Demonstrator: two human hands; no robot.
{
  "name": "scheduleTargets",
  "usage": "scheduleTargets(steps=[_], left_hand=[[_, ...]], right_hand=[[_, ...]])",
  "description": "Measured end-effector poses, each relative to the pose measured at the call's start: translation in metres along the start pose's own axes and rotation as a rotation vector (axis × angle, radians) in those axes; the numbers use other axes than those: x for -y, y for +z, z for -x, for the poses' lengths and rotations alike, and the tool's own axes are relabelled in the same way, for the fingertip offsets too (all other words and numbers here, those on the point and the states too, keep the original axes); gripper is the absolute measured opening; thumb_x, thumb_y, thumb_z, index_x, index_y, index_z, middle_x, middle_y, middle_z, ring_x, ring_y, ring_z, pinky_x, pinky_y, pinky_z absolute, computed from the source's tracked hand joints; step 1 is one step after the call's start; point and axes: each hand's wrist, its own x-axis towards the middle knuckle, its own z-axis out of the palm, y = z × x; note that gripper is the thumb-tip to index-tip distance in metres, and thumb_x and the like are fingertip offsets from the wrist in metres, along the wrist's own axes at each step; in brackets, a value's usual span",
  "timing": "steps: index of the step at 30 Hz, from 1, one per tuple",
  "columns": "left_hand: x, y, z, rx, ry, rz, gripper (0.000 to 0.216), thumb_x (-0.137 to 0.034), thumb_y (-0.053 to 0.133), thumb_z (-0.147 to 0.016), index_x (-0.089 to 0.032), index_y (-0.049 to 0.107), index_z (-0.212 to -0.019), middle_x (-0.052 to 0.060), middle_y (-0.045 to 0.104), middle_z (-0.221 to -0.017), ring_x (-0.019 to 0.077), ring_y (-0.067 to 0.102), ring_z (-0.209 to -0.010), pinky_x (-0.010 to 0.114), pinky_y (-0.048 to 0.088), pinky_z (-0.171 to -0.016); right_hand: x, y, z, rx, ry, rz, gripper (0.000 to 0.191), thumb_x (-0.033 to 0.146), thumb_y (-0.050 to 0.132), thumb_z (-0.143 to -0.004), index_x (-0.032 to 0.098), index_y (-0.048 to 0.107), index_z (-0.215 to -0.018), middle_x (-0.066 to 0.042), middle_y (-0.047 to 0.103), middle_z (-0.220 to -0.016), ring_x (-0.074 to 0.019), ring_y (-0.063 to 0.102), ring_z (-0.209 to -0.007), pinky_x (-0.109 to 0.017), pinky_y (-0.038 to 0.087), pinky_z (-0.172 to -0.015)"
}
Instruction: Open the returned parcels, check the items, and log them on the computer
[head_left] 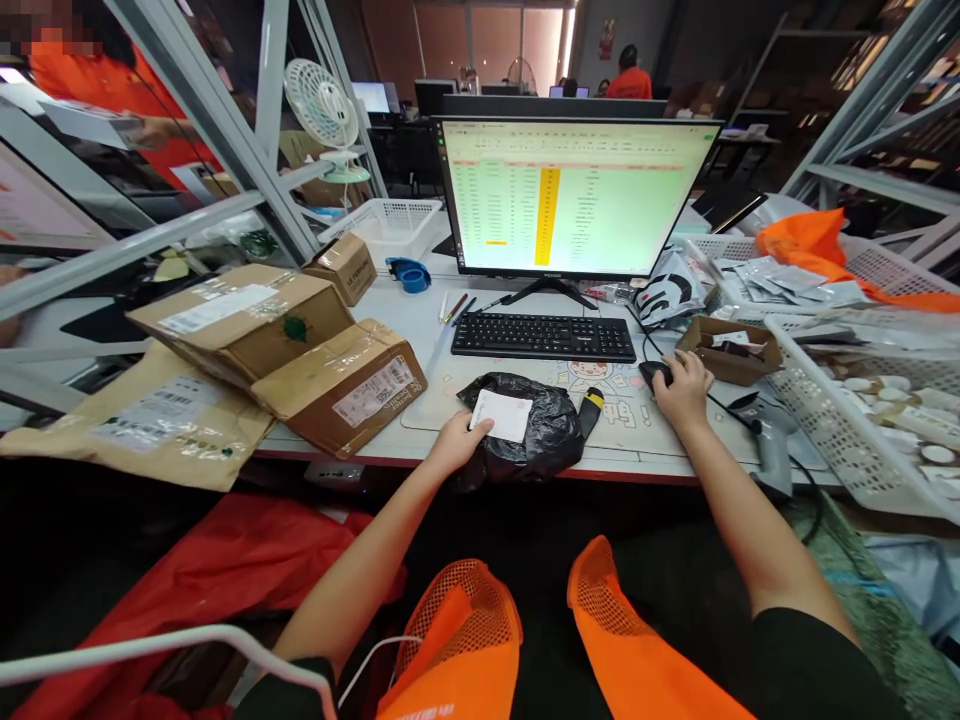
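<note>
My left hand (453,444) pinches a small white card (504,416) with the thumb on top. Beneath the card, a crumpled black plastic bag (551,430) lies at the desk's front edge. My right hand (684,388) is curled over a black computer mouse (655,373) on the desk mat. A black and yellow box cutter (592,408) lies just right of the bag. Behind the bag is a black keyboard (544,338), below a monitor (577,200) showing a spreadsheet with one yellow column.
Cardboard boxes (341,390) and a brown paper parcel (150,415) crowd the left side. To the right are a barcode scanner (774,450), a small open carton (731,350) and a white basket (832,430) of small items. A fan (322,105) stands back left. Co-workers in orange (630,82) are beyond.
</note>
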Motion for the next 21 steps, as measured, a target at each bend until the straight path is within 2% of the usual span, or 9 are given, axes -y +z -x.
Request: scheduleTargets(steps=[3,6,9,11,13,16,18,20,21], left_hand=[[-0.005,-0.013,0.001,-0.051,-0.043,0.245,0.055,-0.068,0.073,-0.075,-0.016,0.075,-0.095,0.010,0.077,-0.096,0.0305,0.072,-0.096,0.040,0.057,-0.089],[-0.013,-0.041,0.001,-0.150,-0.033,0.407,0.063,-0.069,0.078,-0.071,-0.016,0.073,-0.105,0.006,0.075,-0.092,0.0254,0.069,-0.089,0.033,0.056,-0.080],[-0.025,-0.061,-0.003,-0.229,0.081,0.354,0.050,-0.061,0.076,-0.075,-0.018,0.071,-0.100,0.003,0.072,-0.088,0.0219,0.066,-0.084,0.030,0.055,-0.078],[-0.032,-0.060,-0.009,-0.235,0.161,0.258,0.037,-0.053,0.074,-0.079,-0.019,0.067,-0.092,0.002,0.069,-0.086,0.0211,0.064,-0.083,0.030,0.054,-0.080],[-0.036,-0.050,-0.014,-0.236,0.213,0.178,0.028,-0.044,0.073,-0.080,-0.020,0.063,-0.089,0.002,0.068,-0.087,0.0214,0.064,-0.086,0.032,0.055,-0.085],[-0.033,-0.034,-0.020,-0.226,0.222,0.163,0.037,-0.034,0.075,-0.076,-0.020,0.064,-0.109,0.005,0.071,-0.104,0.0248,0.067,-0.102,0.036,0.053,-0.098],[-0.025,-0.030,-0.021,-0.183,0.148,0.205,0.048,-0.038,0.077,-0.077,-0.019,0.066,-0.120,0.009,0.073,-0.116,0.0283,0.067,-0.112,0.038,0.052,-0.103],[-0.014,-0.033,-0.022,-0.108,0.016,0.296,0.046,-0.052,0.073,-0.083,-0.017,0.071,-0.113,0.011,0.076,-0.112,0.0314,0.069,-0.113,0.040,0.053,-0.102],[-0.008,-0.036,-0.022,-0.068,-0.054,0.357,0.048,-0.060,0.069,-0.086,-0.017,0.074,-0.104,0.011,0.077,-0.106,0.0324,0.070,-0.110,0.041,0.055,-0.099]], right_hand=[[-0.021,-0.030,0.002,-0.058,0.136,0.045,0.041,0.036,0.052,-0.091,0.016,0.075,-0.118,-0.021,0.066,-0.137,-0.0373,0.056,-0.133,-0.060,0.037,-0.114],[-0.065,-0.067,0.024,-0.050,0.386,0.118,0.050,0.051,0.059,-0.086,0.013,0.076,-0.115,-0.029,0.068,-0.121,-0.0435,0.060,-0.122,-0.064,0.043,-0.104],[-0.113,-0.090,0.049,-0.004,0.521,0.160,0.062,0.063,0.078,-0.064,0.014,0.075,-0.101,-0.035,0.064,-0.109,-0.0550,0.058,-0.117,-0.070,0.043,-0.093],[-0.137,-0.095,0.058,0.009,0.598,0.112,0.058,0.064,0.081,-0.056,0.022,0.071,-0.094,-0.032,0.063,-0.108,-0.0572,0.059,-0.116,-0.072,0.042,-0.090],[-0.150,-0.097,0.060,0.035,0.691,0.043,0.054,0.065,0.081,-0.053,0.027,0.065,-0.086,-0.030,0.064,-0.106,-0.0578,0.060,-0.113,-0.074,0.041,-0.088],[-0.150,-0.103,0.060,0.103,0.795,0.033,0.059,0.065,0.085,-0.043,0.029,0.060,-0.082,-0.033,0.065,-0.104,-0.0613,0.061,-0.111,-0.076,0.041,-0.086],[-0.138,-0.113,0.063,0.077,0.814,0.027,0.064,0.062,0.087,-0.040,0.028,0.062,-0.088,-0.032,0.066,-0.105,-0.0592,0.062,-0.111,-0.074,0.044,-0.088],[-0.118,-0.125,0.069,0.000,0.789,-0.150,0.065,0.061,0.086,-0.046,0.029,0.063,-0.099,-0.024,0.069,-0.103,-0.0511,0.066,-0.105,-0.068,0.050,-0.086],[-0.107,-0.132,0.072,0.007,0.738,-0.301,0.062,0.063,0.082,-0.053,0.030,0.063,-0.103,-0.019,0.069,-0.100,-0.0466,0.067,-0.100,-0.065,0.052,-0.083]])
